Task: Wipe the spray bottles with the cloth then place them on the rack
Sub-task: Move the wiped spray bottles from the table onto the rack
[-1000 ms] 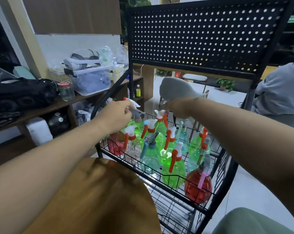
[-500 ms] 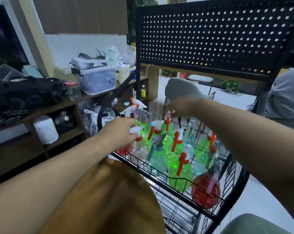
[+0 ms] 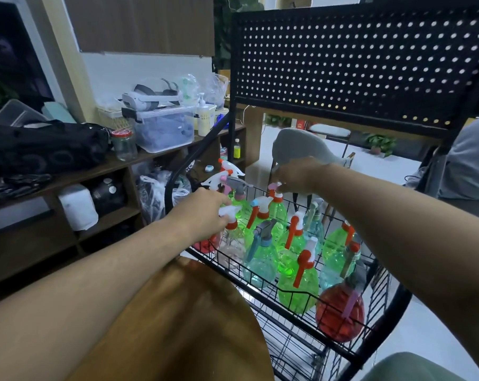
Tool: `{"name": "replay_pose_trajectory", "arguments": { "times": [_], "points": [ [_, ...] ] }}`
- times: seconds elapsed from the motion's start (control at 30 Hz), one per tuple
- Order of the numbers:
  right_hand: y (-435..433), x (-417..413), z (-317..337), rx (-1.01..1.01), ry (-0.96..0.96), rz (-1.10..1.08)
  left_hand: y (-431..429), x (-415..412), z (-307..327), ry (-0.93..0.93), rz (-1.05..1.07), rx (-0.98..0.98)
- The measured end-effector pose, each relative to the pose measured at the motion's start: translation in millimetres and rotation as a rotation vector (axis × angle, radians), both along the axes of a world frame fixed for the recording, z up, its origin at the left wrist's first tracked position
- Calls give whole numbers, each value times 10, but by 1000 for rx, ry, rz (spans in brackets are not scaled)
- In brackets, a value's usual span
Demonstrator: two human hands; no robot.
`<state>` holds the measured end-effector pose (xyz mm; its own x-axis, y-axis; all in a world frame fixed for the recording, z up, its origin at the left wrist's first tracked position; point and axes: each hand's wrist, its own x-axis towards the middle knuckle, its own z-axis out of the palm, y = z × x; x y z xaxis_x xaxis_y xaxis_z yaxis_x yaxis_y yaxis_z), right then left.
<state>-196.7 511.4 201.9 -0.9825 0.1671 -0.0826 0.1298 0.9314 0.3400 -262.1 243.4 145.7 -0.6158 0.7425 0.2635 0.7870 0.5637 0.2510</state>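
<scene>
Below both hands, the rack point(image 3: 356, 64) basket sits packed with upright spray bottles point(image 3: 297, 284). The right hand point(image 3: 298, 174) bunches the grey cloth point(image 3: 298, 145), ready for wiping, fingertips at a green bottle point(image 3: 278, 213) nozzle. The left hand point(image 3: 202, 215) grips the clear bottle point(image 3: 231, 243) by its head, likely seating it.

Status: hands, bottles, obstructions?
Left hand grips clear bottle by sprayer, in rack basket. Right hand holds grey cloth, touches green bottle at nozzle. Basket crowded; neighbours hem both.
</scene>
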Motion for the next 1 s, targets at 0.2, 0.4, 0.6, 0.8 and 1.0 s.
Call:
{"name": "replay_pose_trajectory", "arguments": {
  "times": [0.2, 0.4, 0.6, 0.8, 1.0],
  "points": [
    [-72, 49, 34, 38, -12, 2, -13, 50, 32, 3, 6, -33],
    [-114, 94, 42, 87, -35, -21, -26, 115, 49, 19, 18, -50],
    [-288, 16, 199, -4, 56, -48, -232, -93, 199, -37, 88, 153],
    [-581, -240, 242, -117, 78, 37, -409, -371, 245, 2, 159, 174],
    [-783, -498, 91, -196, 66, 107, -400, -507, 155, 7, 164, 81]
  ]
}}
